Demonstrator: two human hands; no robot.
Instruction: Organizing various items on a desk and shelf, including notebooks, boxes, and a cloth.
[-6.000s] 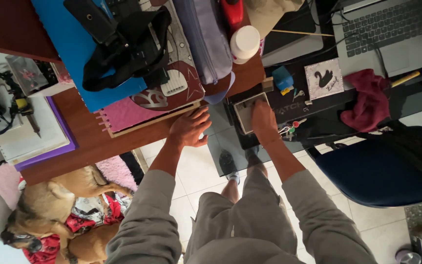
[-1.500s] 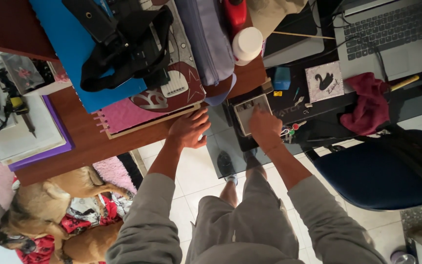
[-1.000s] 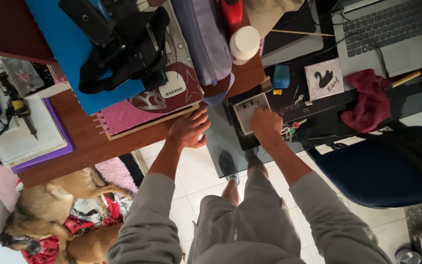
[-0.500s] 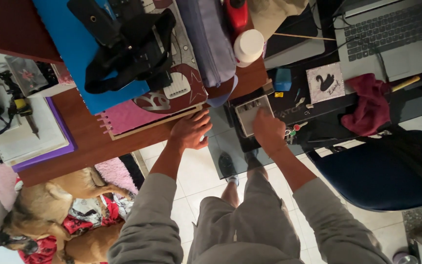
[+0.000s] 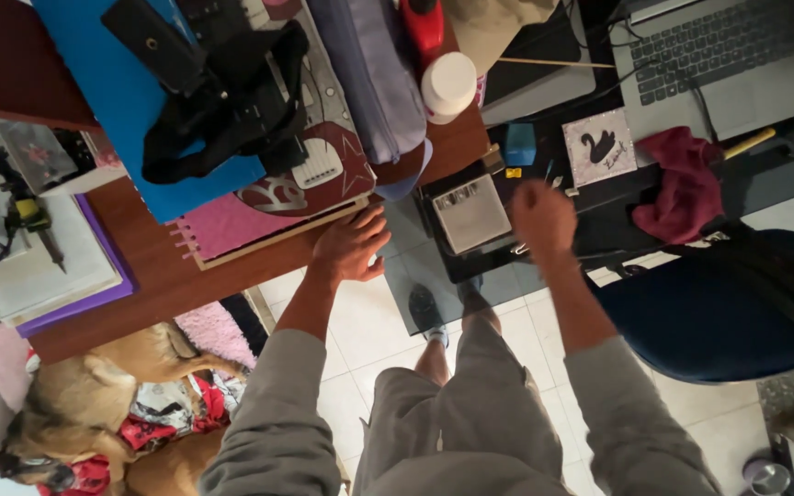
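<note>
- Left hand (image 5: 353, 248): one, arm stretched forward, palm down, fingers spread and released, resting on the front edge of the wooden desk (image 5: 153, 276), just beside a pink spiral notebook (image 5: 222, 223).
- Right hand (image 5: 542, 213): one, arm extended, raised over the black mat (image 5: 599, 220); blurred, fingers curled loosely; whether it grips anything cannot be told.
- Small grey box (image 5: 471, 212): one, open-topped and rectangular, lying on the black mat just left of the right hand, apart from it; a row of small pieces shows along its far edge, too small to tell.
- Blue cube (image 5: 519, 144): one, beyond the box.
- Swan card (image 5: 600, 147): one, right of the cube.
- Laptop (image 5: 723, 55): one, open, at the far right.
- Maroon cloth (image 5: 688, 188): one, crumpled below the laptop.
- White-capped jar (image 5: 449, 85): one, upright.
- Dog (image 5: 94, 404): one, lying on the floor at lower left.
</note>
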